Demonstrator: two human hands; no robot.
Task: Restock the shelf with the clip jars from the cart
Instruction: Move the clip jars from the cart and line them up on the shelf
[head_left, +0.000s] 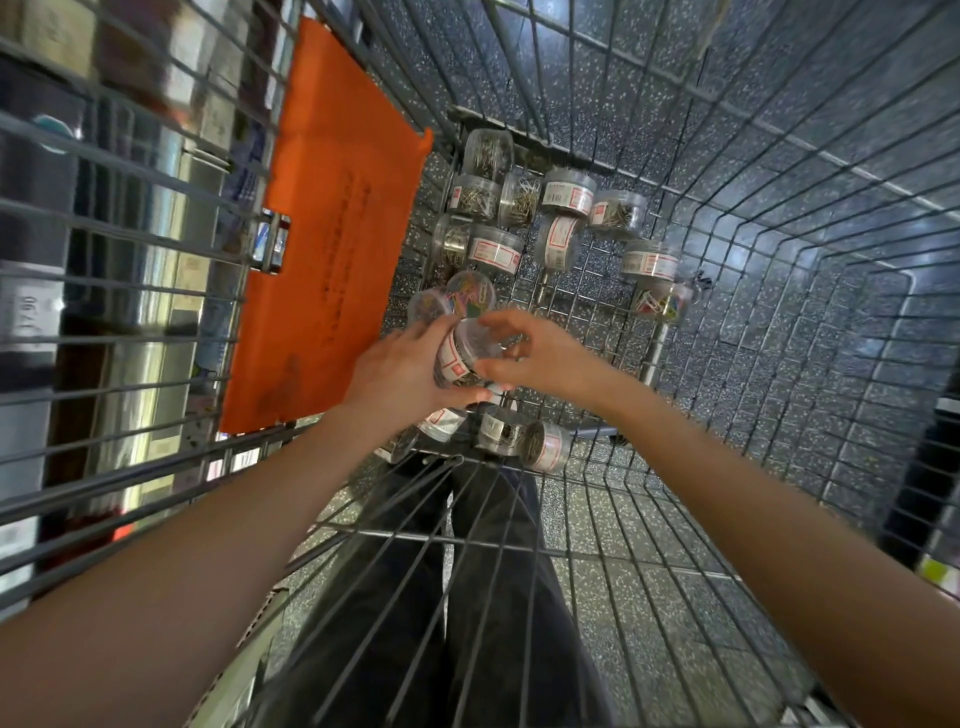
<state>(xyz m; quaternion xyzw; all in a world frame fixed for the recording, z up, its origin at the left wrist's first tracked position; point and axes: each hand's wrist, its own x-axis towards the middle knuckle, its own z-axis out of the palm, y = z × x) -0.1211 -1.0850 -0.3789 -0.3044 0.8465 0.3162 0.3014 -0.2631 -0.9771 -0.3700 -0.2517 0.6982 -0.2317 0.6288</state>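
Clip jars lie on the wire floor of the cart (779, 218): about ten at the far end (566, 195), three along the near edge (501, 428), two with coloured clips (470, 293) beside the orange sheet (332, 228) on the left wall. One jar (462, 358) is raised between both hands. Left hand (400, 374) cups it, fingers curled round. Right hand (540, 353) pinches its other side with thumb and fingers.

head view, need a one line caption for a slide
Both hands, left and right, hold a clear clip jar above more jars lying in the wire cart, beside an orange sheet.
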